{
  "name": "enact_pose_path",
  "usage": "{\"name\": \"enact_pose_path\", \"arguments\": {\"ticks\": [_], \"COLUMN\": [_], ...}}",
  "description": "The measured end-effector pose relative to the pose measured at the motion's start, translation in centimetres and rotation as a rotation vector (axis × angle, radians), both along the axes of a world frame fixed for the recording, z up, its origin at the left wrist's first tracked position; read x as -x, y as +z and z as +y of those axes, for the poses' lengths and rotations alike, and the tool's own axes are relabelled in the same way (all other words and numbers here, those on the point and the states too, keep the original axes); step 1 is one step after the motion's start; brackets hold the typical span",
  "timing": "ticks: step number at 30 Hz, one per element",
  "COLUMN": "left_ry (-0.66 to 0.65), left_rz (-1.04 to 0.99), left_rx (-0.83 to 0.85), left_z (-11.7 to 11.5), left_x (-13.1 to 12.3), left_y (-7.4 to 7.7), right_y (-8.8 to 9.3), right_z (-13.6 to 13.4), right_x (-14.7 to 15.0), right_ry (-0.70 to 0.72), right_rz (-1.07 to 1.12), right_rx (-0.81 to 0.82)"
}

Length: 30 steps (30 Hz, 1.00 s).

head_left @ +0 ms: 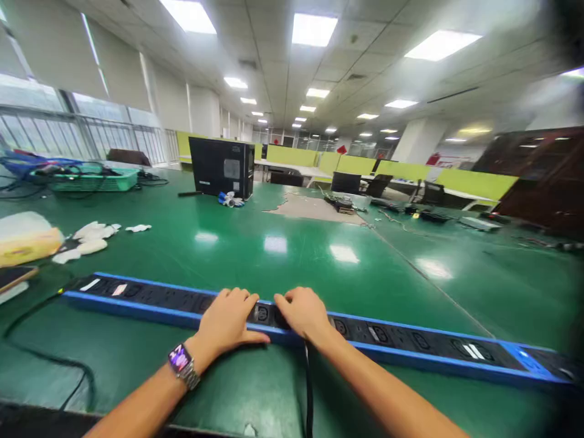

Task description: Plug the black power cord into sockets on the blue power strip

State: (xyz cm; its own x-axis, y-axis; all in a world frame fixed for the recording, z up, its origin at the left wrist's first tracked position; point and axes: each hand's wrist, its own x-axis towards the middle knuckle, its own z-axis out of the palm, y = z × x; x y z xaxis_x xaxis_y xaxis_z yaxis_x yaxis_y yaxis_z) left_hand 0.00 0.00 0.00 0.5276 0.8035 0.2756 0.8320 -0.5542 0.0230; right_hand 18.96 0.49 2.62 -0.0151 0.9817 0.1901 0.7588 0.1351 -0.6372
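Observation:
A long black power strip with blue edges (410, 347) lies across the green table (274, 255), close to me. My left hand (228, 319), with a watch on its wrist, rests on the strip's middle, fingers curled over the far side and thumb along the near edge. My right hand (302, 313) sits right beside it on the strip, fingers bent down onto the sockets. A black cable (309, 389) runs from under my right hand toward me. What the right fingers pinch, if anything, is hidden.
A black computer case (222, 165) stands at the back. A green basket (93, 178) with cables is at far left. White scraps (91, 237) and a yellow package (25, 243) lie on the left. A black cord (45, 359) loops near the left front edge.

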Motion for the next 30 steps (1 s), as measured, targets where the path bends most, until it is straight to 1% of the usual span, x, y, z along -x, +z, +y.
{"name": "enact_pose_path", "arguments": {"ticks": [3, 7, 9, 10, 11, 12, 13, 15, 17, 19, 22, 26, 30], "left_ry": [0.029, 0.053, 0.060, 0.062, 0.064, 0.066, 0.067, 0.070, 0.068, 0.064, 0.075, 0.083, 0.085], "left_rz": [0.007, 0.013, 0.018, 0.022, 0.026, 0.028, 0.030, 0.029, 0.027, 0.025, 0.021, 0.021, 0.015], "left_rx": [-0.020, -0.023, -0.020, -0.017, -0.016, -0.017, -0.019, -0.026, -0.030, -0.025, -0.013, -0.001, 0.005], "left_z": [-0.3, -0.6, -0.7, -0.7, -0.8, -0.8, -0.8, -0.8, -0.8, -0.8, -0.8, -0.8, -0.9], "left_x": [-0.2, -0.4, -0.5, -0.5, -0.6, -0.6, -0.6, -0.6, -0.6, -0.6, -0.6, -0.7, -0.8], "left_y": [0.0, 0.2, 0.3, 0.4, 0.4, 0.5, 0.5, 0.4, 0.3, 0.3, 0.3, 0.6, 0.7], "right_y": [0.3, 0.7, 0.8, 0.7, 0.6, 0.3, 0.0, -0.9, -1.8, -2.4, -2.5, -1.8, -1.5], "right_z": [-0.4, -2.4, -3.7, -4.2, -4.5, -4.6, -4.6, -4.4, -4.1, -4.0, -4.3, -4.6, -4.5], "right_x": [-0.9, -4.7, -6.4, -6.8, -6.8, -6.5, -6.0, -4.8, -3.8, -3.4, -3.4, -3.4, -3.2], "right_ry": [-0.003, 0.075, 0.307, 0.391, 0.429, 0.416, 0.367, 0.229, 0.110, 0.034, -0.011, -0.029, -0.054], "right_rz": [0.074, 0.146, 0.088, 0.030, -0.046, -0.134, -0.222, -0.345, -0.355, -0.301, -0.229, -0.187, -0.186], "right_rx": [-0.058, -0.064, -0.013, -0.020, -0.038, -0.062, -0.088, -0.143, -0.193, -0.222, -0.208, -0.160, -0.181]}}
